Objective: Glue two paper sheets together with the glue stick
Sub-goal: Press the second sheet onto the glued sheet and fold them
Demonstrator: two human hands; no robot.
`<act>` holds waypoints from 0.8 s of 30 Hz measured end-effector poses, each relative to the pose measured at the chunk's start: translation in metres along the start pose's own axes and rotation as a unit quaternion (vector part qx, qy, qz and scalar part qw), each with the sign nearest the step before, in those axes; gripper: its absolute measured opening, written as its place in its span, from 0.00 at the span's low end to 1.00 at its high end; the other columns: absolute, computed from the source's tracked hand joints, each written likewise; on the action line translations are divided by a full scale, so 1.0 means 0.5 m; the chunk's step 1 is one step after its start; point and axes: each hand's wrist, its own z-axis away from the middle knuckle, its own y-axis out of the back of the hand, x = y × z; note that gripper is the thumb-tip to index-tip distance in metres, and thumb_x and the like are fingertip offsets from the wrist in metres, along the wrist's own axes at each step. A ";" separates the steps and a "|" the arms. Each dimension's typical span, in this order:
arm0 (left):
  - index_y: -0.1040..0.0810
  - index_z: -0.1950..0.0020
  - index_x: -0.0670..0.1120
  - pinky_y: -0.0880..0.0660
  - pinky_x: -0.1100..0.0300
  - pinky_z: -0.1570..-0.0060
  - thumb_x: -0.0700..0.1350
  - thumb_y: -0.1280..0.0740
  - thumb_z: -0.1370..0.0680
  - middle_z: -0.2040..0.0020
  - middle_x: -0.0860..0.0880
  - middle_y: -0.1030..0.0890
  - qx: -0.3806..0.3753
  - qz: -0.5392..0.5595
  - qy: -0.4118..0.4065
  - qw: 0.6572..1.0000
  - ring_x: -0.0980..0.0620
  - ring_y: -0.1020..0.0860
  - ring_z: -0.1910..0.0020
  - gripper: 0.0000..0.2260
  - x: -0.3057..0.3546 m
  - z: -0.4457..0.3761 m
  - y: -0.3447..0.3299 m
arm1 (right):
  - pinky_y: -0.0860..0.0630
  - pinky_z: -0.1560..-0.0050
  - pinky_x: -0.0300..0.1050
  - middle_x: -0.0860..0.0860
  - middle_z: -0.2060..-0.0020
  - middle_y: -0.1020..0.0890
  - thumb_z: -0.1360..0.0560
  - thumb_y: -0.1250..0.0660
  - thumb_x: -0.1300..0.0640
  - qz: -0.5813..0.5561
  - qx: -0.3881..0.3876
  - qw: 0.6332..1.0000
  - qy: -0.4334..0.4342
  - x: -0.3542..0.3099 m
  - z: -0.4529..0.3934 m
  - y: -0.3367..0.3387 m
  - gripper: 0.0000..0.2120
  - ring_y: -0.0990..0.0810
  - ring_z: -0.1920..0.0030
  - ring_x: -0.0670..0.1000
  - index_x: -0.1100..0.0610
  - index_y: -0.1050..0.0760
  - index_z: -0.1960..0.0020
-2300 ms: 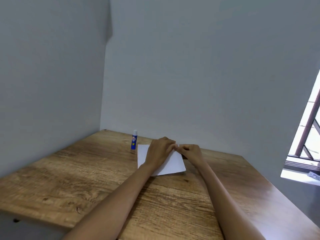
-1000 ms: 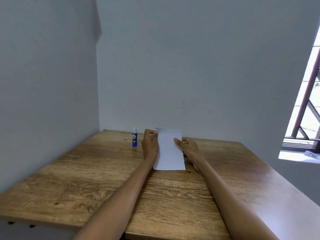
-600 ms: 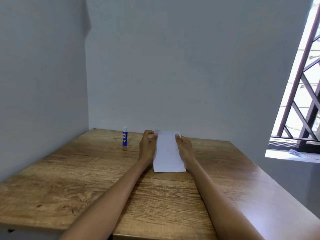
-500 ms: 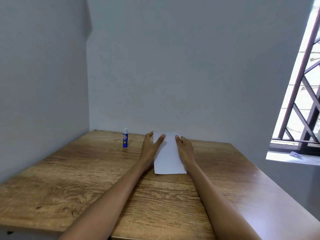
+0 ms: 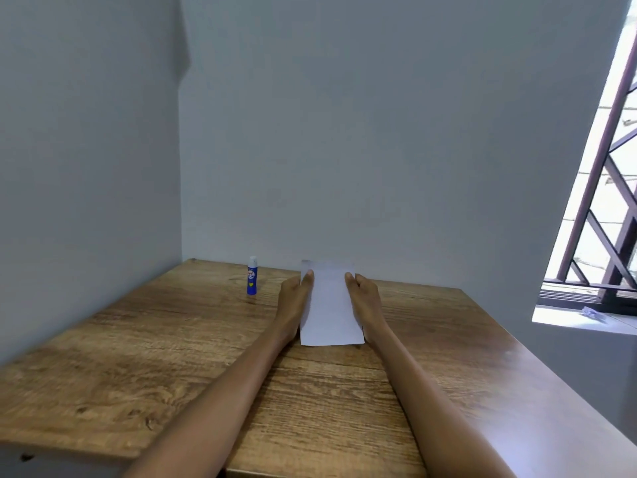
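— Two hands flank the white paper on the wooden table: your left hand along its left edge, your right hand along its right, fingers straight, pressing or squaring it, gripping nothing.

— Which step is that?

— Likely aligning the sheets. Whether you have one sheet or two stacked there, I cannot tell. The glue stick stands upright and capped, well apart to your left.

— And next?

— You would free your left hand, reach for the stick and uncap it while your right pins the paper.
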 end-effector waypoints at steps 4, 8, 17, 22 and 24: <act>0.23 0.56 0.39 0.24 0.57 0.62 0.49 0.35 0.22 0.59 0.42 0.19 -0.028 0.017 0.002 0.999 0.46 0.20 0.62 0.13 0.007 0.003 -0.001 | 0.36 0.62 0.46 0.54 0.66 0.31 0.19 0.46 0.51 0.007 0.066 0.998 0.003 0.000 0.001 0.001 0.16 0.31 0.64 0.52 0.56 0.35 0.63; 0.19 0.59 0.46 0.23 0.63 0.68 0.45 0.29 0.27 0.61 0.49 0.15 -0.049 -0.061 -0.006 0.997 0.53 0.17 0.63 0.03 0.002 0.001 0.004 | 0.27 0.62 0.46 0.53 0.61 0.21 0.23 0.38 0.46 -0.042 0.098 0.994 -0.022 0.006 -0.009 0.027 0.14 0.22 0.62 0.53 0.58 0.28 0.57; 0.19 0.57 0.44 0.25 0.63 0.68 0.44 0.29 0.27 0.58 0.47 0.16 0.019 -0.033 0.028 0.999 0.50 0.18 0.59 0.03 0.011 -0.001 0.015 | 0.21 0.65 0.38 0.49 0.56 0.17 0.25 0.33 0.50 -0.041 0.000 0.999 -0.035 0.015 -0.009 0.011 0.04 0.17 0.61 0.45 0.49 0.23 0.54; 0.20 0.51 0.40 0.26 0.64 0.68 0.44 0.29 0.27 0.55 0.44 0.17 0.056 -0.014 0.043 0.997 0.50 0.18 0.58 0.09 0.011 -0.003 0.017 | 0.22 0.66 0.37 0.46 0.59 0.17 0.27 0.31 0.46 -0.031 -0.015 0.999 -0.036 0.012 -0.009 0.014 0.07 0.17 0.62 0.45 0.49 0.23 0.55; 0.20 0.49 0.39 0.27 0.66 0.71 0.44 0.29 0.26 0.54 0.44 0.17 0.072 -0.013 0.046 0.996 0.50 0.19 0.58 0.11 0.014 -0.004 0.023 | 0.23 0.67 0.34 0.43 0.59 0.17 0.29 0.27 0.50 -0.015 -0.049 0.998 -0.035 0.015 -0.007 0.016 0.08 0.18 0.60 0.43 0.48 0.24 0.53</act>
